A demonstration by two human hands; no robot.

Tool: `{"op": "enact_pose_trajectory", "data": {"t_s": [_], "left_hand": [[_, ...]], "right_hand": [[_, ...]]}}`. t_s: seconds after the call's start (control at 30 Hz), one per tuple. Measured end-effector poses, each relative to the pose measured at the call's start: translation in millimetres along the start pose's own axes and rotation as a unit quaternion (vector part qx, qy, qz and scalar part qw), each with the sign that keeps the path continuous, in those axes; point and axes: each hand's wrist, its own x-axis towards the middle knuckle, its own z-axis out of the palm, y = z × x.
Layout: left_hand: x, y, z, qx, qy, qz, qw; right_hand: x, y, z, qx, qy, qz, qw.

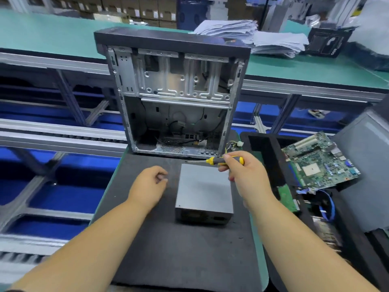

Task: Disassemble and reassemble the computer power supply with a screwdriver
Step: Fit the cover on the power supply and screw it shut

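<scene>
From the head camera, the power supply (203, 191) is lying flat on the dark foam mat (168, 249), a grey metal box sitting between the two hands and just below the right one. The right hand (245, 173) is hovering over the box's far right corner, its fingers curling round the yellow-and-black screwdriver (223, 160) and gripping the handle. The shaft is pointing off to the left of that hand, running level above the far edge of the box; whether the tip is touching anything cannot be told.

The left hand (147, 184) is hanging just left of the power supply, apart from it, its fingers loosely curling inward and holding nothing.

Beyond both hands, the open computer case (174, 98) is standing upright at the far end of the mat, its bare metal interior facing the camera. To the right of the right hand, a green motherboard (320, 161) is resting tilted on black foam (265, 157).
</scene>
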Motion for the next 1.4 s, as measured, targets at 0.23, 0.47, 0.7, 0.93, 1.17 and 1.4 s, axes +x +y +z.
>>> {"op": "enact_pose_trajectory", "data": {"t_s": [0.23, 0.47, 0.7, 0.93, 1.17, 1.4], "left_hand": [[28.7, -63.4, -20.9, 0.024, -0.004, -0.097, 0.995], [61.4, -70.5, -7.8, 0.129, -0.068, 0.014, 0.989], [73.2, -64.3, -3.1, 0.239, -0.083, 0.076, 0.964], [63.9, -52.8, -5.0, 0.165, -0.056, 0.019, 0.984], [46.4, -25.1, -23.0, -0.239, -0.011, -0.12, 0.964], [18.7, 19.2, -28.0, -0.543, -0.085, -0.174, 0.817]], "right_hand": [[18.5, 11.1, 51.3, 0.035, -0.032, 0.041, 0.998], [30.9, 23.0, 63.6, 0.041, -0.016, 0.075, 0.996], [39.8, 26.5, 66.1, 0.027, -0.019, 0.078, 0.996], [39.7, 20.9, 60.9, 0.029, -0.022, 0.07, 0.997], [33.7, 5.7, 45.8, 0.045, 0.005, 0.056, 0.997], [9.1, -9.0, 38.0, 0.077, -0.01, 0.018, 0.997]]}}
